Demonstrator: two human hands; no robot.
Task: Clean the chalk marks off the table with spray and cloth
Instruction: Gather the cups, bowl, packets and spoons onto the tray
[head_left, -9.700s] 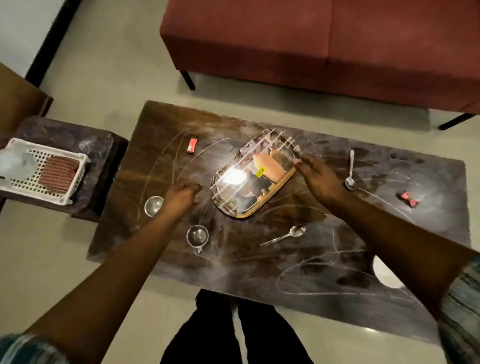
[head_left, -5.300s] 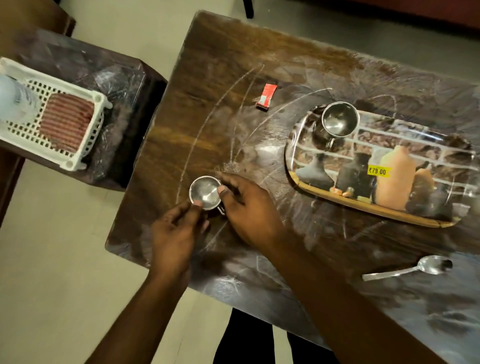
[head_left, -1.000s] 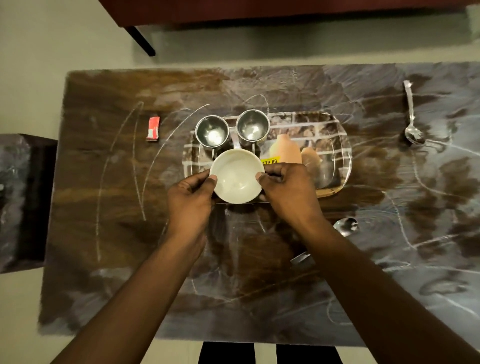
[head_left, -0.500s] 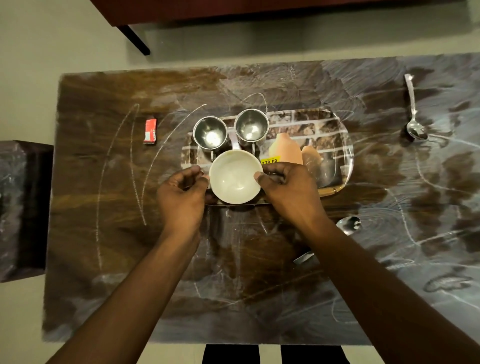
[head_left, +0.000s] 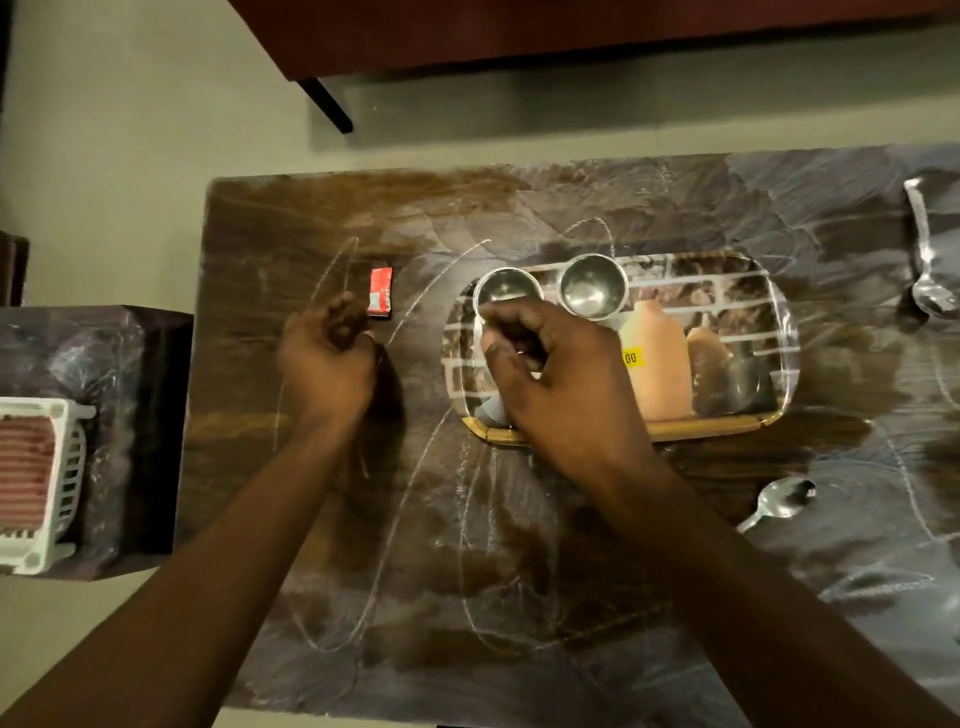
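White chalk marks (head_left: 400, 519) loop across the dark wooden surface (head_left: 571, 597) nearest the person. Beyond them the two hands are apart: the left hand (head_left: 327, 358) curls beside a small red packet (head_left: 380, 291), the right hand (head_left: 550, 374) curls over a white bowl (head_left: 491, 410) on a printed rectangular tray (head_left: 701, 427); whether either grips is unclear. Well left of the left hand, the striped reddish cloth (head_left: 21, 467) lies in a white plastic basket (head_left: 70, 467), likely soft and light, best bunched at its middle. No spray shows.
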